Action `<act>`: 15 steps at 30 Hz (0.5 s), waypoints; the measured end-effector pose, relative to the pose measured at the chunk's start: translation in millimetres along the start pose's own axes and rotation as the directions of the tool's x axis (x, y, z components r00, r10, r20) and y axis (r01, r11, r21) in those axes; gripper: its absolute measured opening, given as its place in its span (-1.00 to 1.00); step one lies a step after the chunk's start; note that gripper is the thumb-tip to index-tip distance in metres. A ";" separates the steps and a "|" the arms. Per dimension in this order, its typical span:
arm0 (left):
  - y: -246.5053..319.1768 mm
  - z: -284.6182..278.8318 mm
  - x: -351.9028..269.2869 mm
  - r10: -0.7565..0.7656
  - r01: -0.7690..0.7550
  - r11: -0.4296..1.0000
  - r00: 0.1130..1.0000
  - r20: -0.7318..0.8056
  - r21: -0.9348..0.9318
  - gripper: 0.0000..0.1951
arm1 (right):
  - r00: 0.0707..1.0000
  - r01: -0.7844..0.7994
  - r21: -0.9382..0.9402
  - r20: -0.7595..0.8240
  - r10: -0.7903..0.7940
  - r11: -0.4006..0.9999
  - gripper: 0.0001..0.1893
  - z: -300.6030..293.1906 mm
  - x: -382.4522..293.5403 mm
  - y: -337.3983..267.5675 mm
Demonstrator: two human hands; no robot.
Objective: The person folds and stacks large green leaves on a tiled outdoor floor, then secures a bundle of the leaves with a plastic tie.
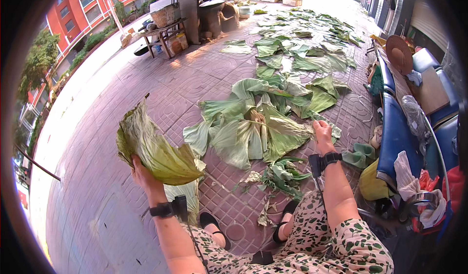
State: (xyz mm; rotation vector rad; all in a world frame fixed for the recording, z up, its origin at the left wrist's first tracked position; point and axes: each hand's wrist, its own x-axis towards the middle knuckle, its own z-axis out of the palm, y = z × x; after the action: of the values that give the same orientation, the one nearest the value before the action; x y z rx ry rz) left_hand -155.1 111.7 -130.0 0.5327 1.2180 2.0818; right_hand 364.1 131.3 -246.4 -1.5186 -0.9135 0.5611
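Observation:
My left hand [142,171] grips a stack of folded, yellow-green broad leaves [157,149], half dried and lotus-like, raised above the paving. Part of that hand is hidden beneath them. Out to the right, my right hand [321,133] pinches the pale, withered edge of another broad leaf [287,133]. This leaf belongs to a loose heap of wilted green leaves [230,135] on the ground before me. Between my feet and the heap lie torn green leaf scraps [283,179]. A pale leaf [182,193] rests on the ground below my left hand.
More leaves [310,47] are spread along the pavement ahead. To the right stand blue padded seats [398,139] loaded with bags and a straw hat [399,54], with green clogs [360,155] beside them. A wooden table [164,33] and a clay stove [215,16] stand at the far left.

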 end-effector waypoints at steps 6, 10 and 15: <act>-15.3 -17.6 8.7 0.163 -0.166 0.967 0.986 0.030 0.194 -0.69 | 0.774 0.156 -0.753 0.495 0.394 0.639 -0.69 -1.8 -28.2 25.7; -8.9 -1.9 -7.3 0.198 -0.216 0.949 0.975 0.098 0.229 -0.71 | 0.815 0.188 -0.547 0.551 0.181 0.816 -0.64 36.9 -35.7 -23.2; -17.4 23.7 -36.3 0.203 -0.288 0.919 0.931 0.304 0.268 -0.75 | 0.614 -0.099 0.004 0.787 0.058 0.995 -0.59 96.4 -83.2 -108.6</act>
State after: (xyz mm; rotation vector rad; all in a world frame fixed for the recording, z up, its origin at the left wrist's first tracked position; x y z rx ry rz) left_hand -108.9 106.3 -134.5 1.1329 1.3743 1.9419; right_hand 215.9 118.7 -169.6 -1.2456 -1.4901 1.3825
